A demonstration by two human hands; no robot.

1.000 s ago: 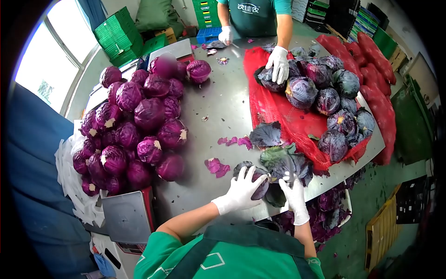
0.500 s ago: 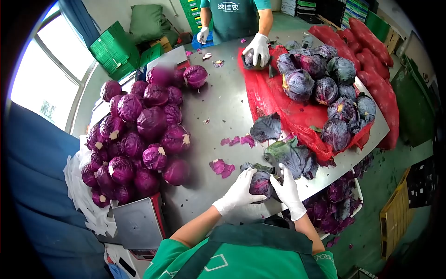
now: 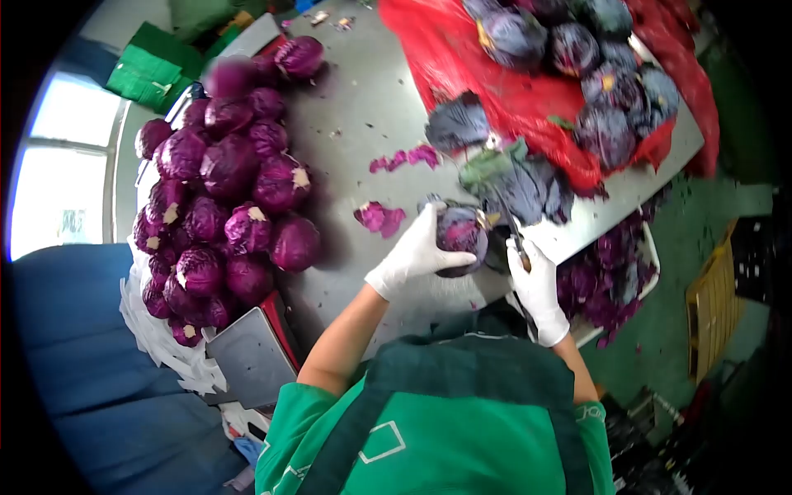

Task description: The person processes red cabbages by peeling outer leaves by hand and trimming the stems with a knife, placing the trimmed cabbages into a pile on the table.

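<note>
My left hand (image 3: pixel 418 252), in a white glove, grips the left side of a purple cabbage (image 3: pixel 462 236) near the table's front edge. The gloved right hand (image 3: pixel 535 276) is closed round the handle of a knife (image 3: pixel 509 216), just right of the cabbage. The blade points up and away, its tip near the cabbage's stem side. Loose dark outer leaves (image 3: pixel 528 186) lie directly behind the cabbage. Small purple leaf scraps (image 3: pixel 379 219) are to the left of it.
Trimmed purple cabbages (image 3: pixel 227 165) are piled on the left of the metal table (image 3: pixel 351 136). Untrimmed cabbages (image 3: pixel 606 132) lie on red netting (image 3: pixel 528 107) at the right. A scale (image 3: pixel 252 356) stands front left; a bin of leaves (image 3: pixel 649 276) is below the right edge.
The view has tilted down, and the co-worker is out of sight. My right hand has drawn back from the cabbage with the knife, now clearly visible. The left hand still holds the cabbage.
</note>
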